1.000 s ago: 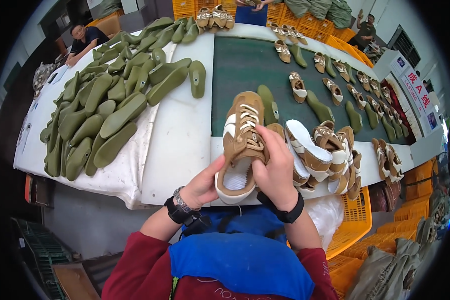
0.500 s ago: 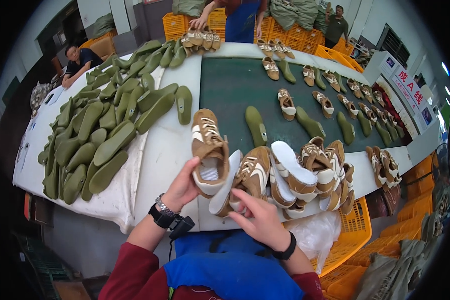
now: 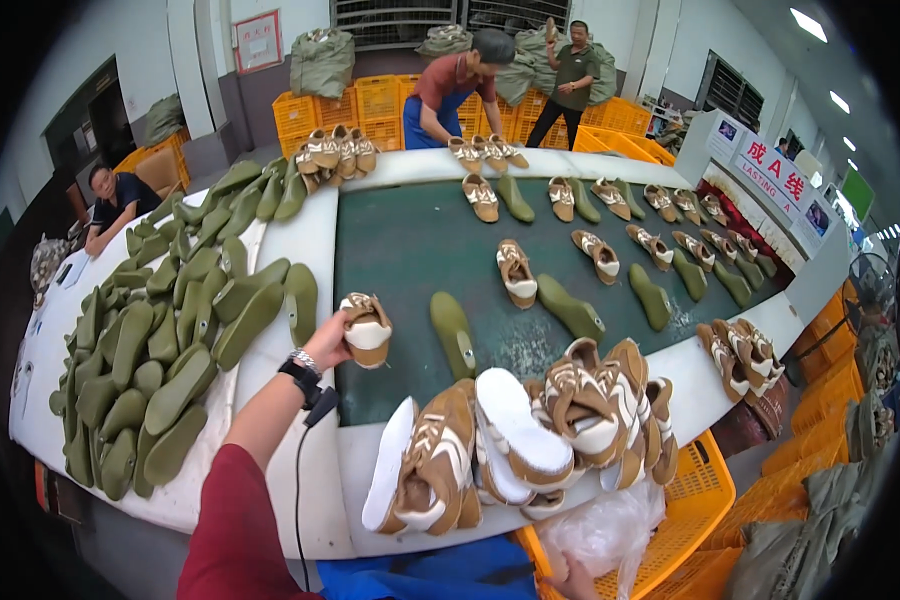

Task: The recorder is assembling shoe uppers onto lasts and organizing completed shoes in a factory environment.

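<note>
My left hand (image 3: 327, 343) is closed round the heel area of a brown-and-white sneaker (image 3: 367, 333), held at the left edge of the green belt. Green shoe lasts lie close by, one last (image 3: 301, 305) on the white table edge and another last (image 3: 452, 332) on the belt. My right hand (image 3: 575, 580) shows only in part at the lower edge, beside a clear plastic bag (image 3: 605, 530); its fingers are mostly hidden. In front of me stands a row of brown sneakers (image 3: 438, 455) with white insoles (image 3: 525, 425) among them.
A large heap of green lasts (image 3: 140, 360) covers the white table on the left. Sneakers and lasts lie in rows on the green belt (image 3: 390, 240). An orange crate (image 3: 698, 490) sits below the near edge. Across the table a person (image 3: 450, 95) bends over sneakers.
My left hand has carried the sneaker forward and left, away from the near row, over the belt's edge. My right hand has dropped from the sneakers to the lower edge. The view has shifted.
</note>
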`<state>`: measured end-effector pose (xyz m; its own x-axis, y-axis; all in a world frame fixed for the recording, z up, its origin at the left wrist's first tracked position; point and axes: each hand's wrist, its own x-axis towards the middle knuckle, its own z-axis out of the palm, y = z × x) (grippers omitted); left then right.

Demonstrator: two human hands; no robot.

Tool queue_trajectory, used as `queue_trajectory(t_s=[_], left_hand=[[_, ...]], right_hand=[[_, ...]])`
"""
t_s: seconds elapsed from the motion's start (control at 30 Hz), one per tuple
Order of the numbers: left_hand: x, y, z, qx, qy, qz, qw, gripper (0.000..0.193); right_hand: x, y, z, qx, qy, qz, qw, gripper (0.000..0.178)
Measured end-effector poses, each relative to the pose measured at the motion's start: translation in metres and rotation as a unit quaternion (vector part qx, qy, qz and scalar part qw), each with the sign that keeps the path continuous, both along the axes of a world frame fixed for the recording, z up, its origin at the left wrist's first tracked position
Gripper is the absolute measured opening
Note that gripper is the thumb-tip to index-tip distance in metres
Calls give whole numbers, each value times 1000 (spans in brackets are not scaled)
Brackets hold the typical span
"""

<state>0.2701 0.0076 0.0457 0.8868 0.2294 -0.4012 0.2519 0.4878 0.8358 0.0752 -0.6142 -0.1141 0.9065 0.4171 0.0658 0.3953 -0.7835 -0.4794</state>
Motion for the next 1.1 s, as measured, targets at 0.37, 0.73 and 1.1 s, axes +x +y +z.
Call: queue_trajectory(t_s=[0.37,0.73,1.1], left_hand=[[142,6,-80,222,-4,92,971,51],[168,4,-94,475,7,139,869,78],[0,128,-33,740,275,148,596,56]], right_hand=[[84,62,-18,-1,418,-119,901,54],[69,62,-32,-39,466,-95,879,53],[43,71,-25,-65,464,-42,882,52]])
